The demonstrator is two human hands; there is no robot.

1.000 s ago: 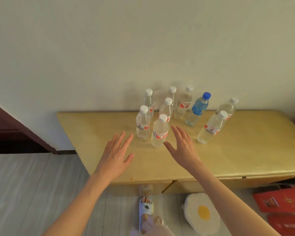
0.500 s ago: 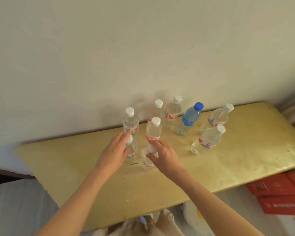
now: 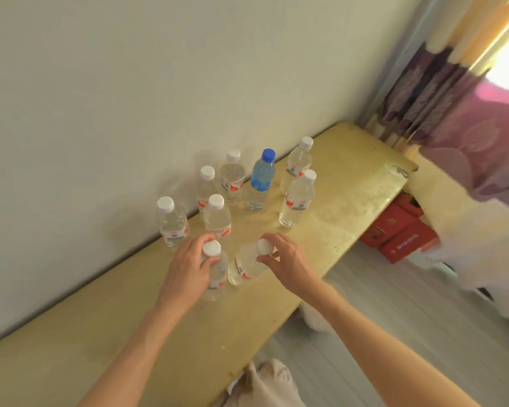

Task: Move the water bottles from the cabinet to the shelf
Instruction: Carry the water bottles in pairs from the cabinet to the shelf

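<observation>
The left hand (image 3: 188, 267) is curled around the neck of a clear water bottle (image 3: 215, 274) with a white cap, and the bottle stands up on the yellow cabinet top (image 3: 335, 230). Just to the right of it, the right hand (image 3: 288, 259) pinches the top of a second bottle (image 3: 247, 264) near its white cap. This bottle leans over, with its cap toward the right hand. The two held bottles are very close together, between the two hands.

Past the fingers, closer to the wall (image 3: 130, 98), more bottles stand on the cabinet top. One white-capped bottle (image 3: 172, 223) is just beyond the left hand. Another one (image 3: 217, 217) stands beyond the gap between the hands. A blue-capped bottle (image 3: 260, 180) is farther back. A tall clear bottle (image 3: 296, 201) stands beyond the right hand. Red boxes (image 3: 400, 233) lie on the floor to the right of the right hand.
</observation>
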